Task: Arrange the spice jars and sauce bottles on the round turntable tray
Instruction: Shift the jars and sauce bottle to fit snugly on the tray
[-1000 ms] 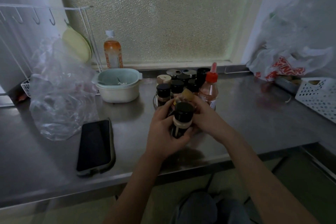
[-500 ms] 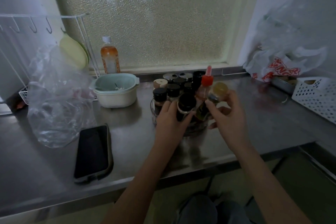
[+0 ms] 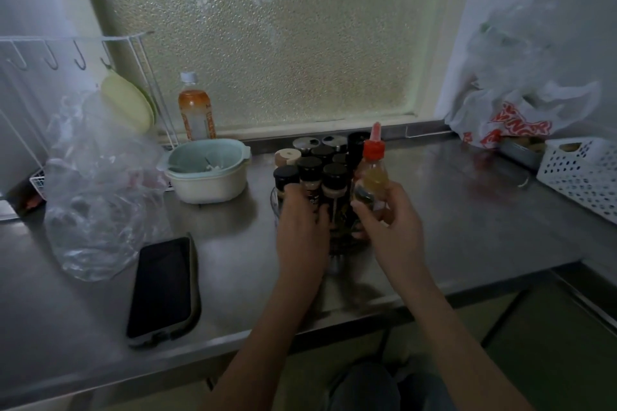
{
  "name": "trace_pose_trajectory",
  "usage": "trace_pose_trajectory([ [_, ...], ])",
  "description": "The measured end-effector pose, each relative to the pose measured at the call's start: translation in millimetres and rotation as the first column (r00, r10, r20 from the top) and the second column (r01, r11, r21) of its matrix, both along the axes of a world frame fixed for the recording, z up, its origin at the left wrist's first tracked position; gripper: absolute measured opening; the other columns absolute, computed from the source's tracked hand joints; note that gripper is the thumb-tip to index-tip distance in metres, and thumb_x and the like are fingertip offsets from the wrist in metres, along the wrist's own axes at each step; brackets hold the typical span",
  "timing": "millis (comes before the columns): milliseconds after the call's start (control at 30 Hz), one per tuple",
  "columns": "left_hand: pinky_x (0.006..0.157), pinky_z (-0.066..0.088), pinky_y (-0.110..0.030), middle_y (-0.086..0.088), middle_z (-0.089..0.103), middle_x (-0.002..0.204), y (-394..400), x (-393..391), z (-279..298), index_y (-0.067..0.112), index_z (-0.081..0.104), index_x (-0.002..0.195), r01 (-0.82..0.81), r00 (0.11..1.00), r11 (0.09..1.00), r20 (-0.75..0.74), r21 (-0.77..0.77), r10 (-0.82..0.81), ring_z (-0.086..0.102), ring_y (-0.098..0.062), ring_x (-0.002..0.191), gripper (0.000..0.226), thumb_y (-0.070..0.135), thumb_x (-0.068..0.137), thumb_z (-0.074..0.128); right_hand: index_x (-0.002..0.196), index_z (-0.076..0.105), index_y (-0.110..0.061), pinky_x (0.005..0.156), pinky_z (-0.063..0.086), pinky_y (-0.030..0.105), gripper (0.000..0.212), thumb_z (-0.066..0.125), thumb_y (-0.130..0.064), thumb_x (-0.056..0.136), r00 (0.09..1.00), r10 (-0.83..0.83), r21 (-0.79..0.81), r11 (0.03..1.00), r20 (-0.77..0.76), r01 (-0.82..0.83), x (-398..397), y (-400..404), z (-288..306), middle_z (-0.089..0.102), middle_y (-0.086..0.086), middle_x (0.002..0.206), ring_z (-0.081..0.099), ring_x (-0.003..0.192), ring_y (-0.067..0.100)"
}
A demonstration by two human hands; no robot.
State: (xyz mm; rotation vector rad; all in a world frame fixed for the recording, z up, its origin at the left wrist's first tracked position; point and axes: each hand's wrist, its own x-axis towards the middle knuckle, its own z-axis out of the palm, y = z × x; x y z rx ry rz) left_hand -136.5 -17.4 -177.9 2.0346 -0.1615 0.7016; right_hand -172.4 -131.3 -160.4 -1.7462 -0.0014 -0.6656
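Observation:
Several black-lidded spice jars (image 3: pixel 309 165) stand packed together on the round turntable tray (image 3: pixel 274 205), of which only the clear left wall shows. A red-capped sauce bottle (image 3: pixel 373 152) stands at the cluster's right side. My left hand (image 3: pixel 302 230) is at the front of the cluster, fingers and thumb closed around a black-lidded spice jar (image 3: pixel 334 182) standing there. My right hand (image 3: pixel 392 230) holds a small yellow-lidded jar (image 3: pixel 371 188) just right of the cluster, in front of the red-capped bottle. The tray's front is hidden by my hands.
On the steel counter (image 3: pixel 450 217) a pale bowl (image 3: pixel 208 177) sits left of the tray. A dark phone (image 3: pixel 163 287) lies front left beside a crumpled clear bag (image 3: pixel 96 197). An orange drink bottle (image 3: pixel 195 113) stands by the window. A white basket (image 3: pixel 584 170) and shopping bag (image 3: pixel 514 120) sit right.
My left hand moved the black-lidded jar forward from in front of me into the cluster. My right hand lifted out to the right with the yellow-lidded jar, then came closer to the cluster.

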Motion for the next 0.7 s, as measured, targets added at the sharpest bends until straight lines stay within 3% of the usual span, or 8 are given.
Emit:
trace_pose_trajectory([
  [100, 0.075, 0.045, -0.037, -0.012, 0.05, 0.099, 26, 8, -10, 0.006, 0.044, 0.099, -0.172, 0.984, 0.985, 0.052, -0.034, 0.173, 0.05, -0.027, 0.093, 0.029, 0.003, 0.077, 0.062, 0.116, 0.048, -0.031, 0.073, 0.058, 0.025, 0.041, 0.069, -0.023, 0.083, 1.0, 0.022, -0.128, 0.991, -0.013, -0.023, 13, 16, 2, 0.064, -0.015, 0.104, 0.065, 0.084, 0.001],
  [200, 0.079, 0.045, -0.039, -0.013, 0.054, 0.103, 40, 19, -21, 0.007, 0.047, 0.102, -0.143, 0.984, 0.99, -0.109, 0.011, 0.143, 0.051, -0.029, 0.097, 0.031, 0.016, 0.079, 0.065, 0.115, 0.051, -0.013, 0.088, 0.036, 0.0, 0.039, 0.07, -0.017, 0.082, 1.0, 0.017, -0.272, 0.962, -0.007, -0.019, 26, 36, 1, 0.063, -0.004, 0.108, 0.059, 0.095, 0.006],
  [233, 0.079, 0.044, -0.037, -0.011, 0.054, 0.103, 41, 20, -23, 0.007, 0.048, 0.102, -0.104, 0.984, 0.995, -0.148, 0.005, 0.104, 0.052, -0.027, 0.096, 0.029, 0.017, 0.081, 0.064, 0.116, 0.051, -0.011, 0.089, 0.031, -0.002, 0.039, 0.07, -0.015, 0.082, 1.0, -0.001, -0.32, 0.948, -0.005, -0.001, 29, 42, -1, 0.063, 0.0, 0.112, 0.058, 0.103, 0.01],
  [333, 0.08, 0.044, -0.034, -0.004, 0.054, 0.101, 41, 19, -26, 0.01, 0.051, 0.099, -0.084, 0.985, 0.996, -0.155, -0.005, 0.082, 0.054, -0.024, 0.094, 0.02, 0.018, 0.084, 0.062, 0.124, 0.045, -0.012, 0.091, 0.041, 0.02, 0.046, 0.066, -0.016, 0.084, 0.995, -0.101, -0.462, 0.881, 0.025, 0.101, 36, 55, -12, 0.053, 0.009, 0.126, 0.052, 0.116, 0.019],
  [433, 0.088, 0.045, -0.044, 0.001, 0.06, 0.098, 43, 21, -26, 0.019, 0.053, 0.095, -0.115, 0.979, 0.993, -0.167, 0.031, 0.119, 0.057, -0.021, 0.094, 0.018, 0.025, 0.082, 0.063, 0.118, 0.043, -0.013, 0.072, 0.044, 0.022, 0.043, 0.067, -0.022, 0.084, 0.964, -0.257, -0.506, 0.824, 0.065, 0.254, 35, 52, -17, 0.051, 0.008, 0.123, 0.056, 0.107, 0.02],
  [500, 0.085, 0.048, -0.045, 0.002, 0.063, 0.092, 43, 21, -26, 0.02, 0.054, 0.089, -0.109, 0.982, 0.994, -0.156, 0.011, 0.109, 0.058, -0.02, 0.089, 0.016, 0.026, 0.079, 0.065, 0.111, 0.043, -0.015, 0.064, 0.044, 0.025, 0.042, 0.069, -0.028, 0.081, 0.942, -0.327, -0.54, 0.78, 0.082, 0.318, 32, 47, -19, 0.053, 0.006, 0.117, 0.058, 0.098, 0.02],
  [700, 0.08, 0.052, -0.046, 0.002, 0.068, 0.09, 43, 20, -28, 0.022, 0.057, 0.091, -0.034, 0.984, 0.999, -0.175, -0.033, 0.028, 0.062, -0.018, 0.085, 0.021, 0.036, 0.078, 0.067, 0.111, 0.041, -0.013, 0.074, 0.054, 0.042, 0.053, 0.073, -0.035, 0.073, 0.925, -0.38, -0.549, 0.774, -0.007, 0.314, 36, 43, -29, 0.06, 0.009, 0.109, 0.063, 0.093, 0.028],
])
